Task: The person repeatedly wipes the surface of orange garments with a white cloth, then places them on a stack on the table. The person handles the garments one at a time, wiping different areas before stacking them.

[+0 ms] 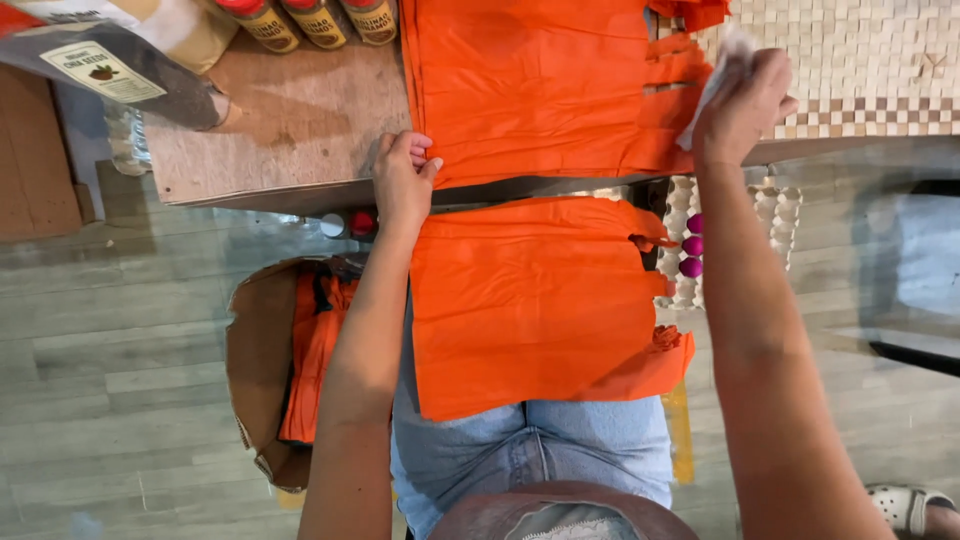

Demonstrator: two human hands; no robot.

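Note:
An orange plastic bag (530, 90) lies flat on the wooden counter (290, 120) and hangs over its front edge down to my lap (530, 300). My left hand (403, 180) pinches the bag's left edge at the counter's edge. My right hand (742, 105) rests near the bag's handles at the right and grips a crumpled white cloth or paper (712, 85).
A cardboard box (255, 370) with more orange bags (310, 360) stands on the floor at left. Spice jars (320, 20) and a grey pouch (110, 70) sit at the counter's back left. An egg tray with purple balls (692, 245) lies under the counter.

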